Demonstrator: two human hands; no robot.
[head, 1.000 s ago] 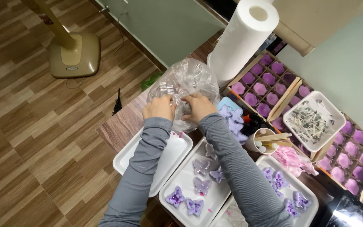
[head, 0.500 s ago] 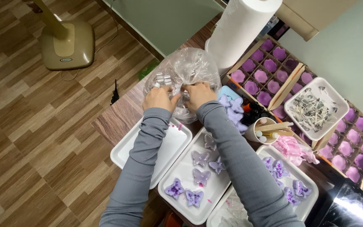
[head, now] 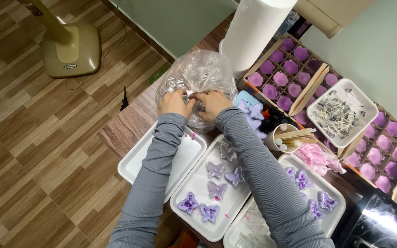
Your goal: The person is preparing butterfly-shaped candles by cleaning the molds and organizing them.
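My left hand [head: 174, 102] and my right hand [head: 213, 102] both grip a clear plastic bag [head: 203, 73] of small clear moulds at the table's far edge. The fingers meet at the bag's mouth, pinching the plastic. Below my arms lie a bare white tray [head: 134, 163] and a white tray [head: 194, 216] holding several purple butterfly candles [head: 217, 188]. Both arms wear grey sleeves.
A paper towel roll [head: 256, 32] stands behind the bag. Cardboard boxes of purple flower candles [head: 283, 69] sit at the right, with a white dish of wicks [head: 341, 112], a cup of sticks [head: 286, 138] and a third tray [head: 336, 202]. A fan base [head: 70, 48] stands on the wooden floor.
My hands have moved closer together on the bag's mouth. The view has shifted slightly; the bag stays in place.
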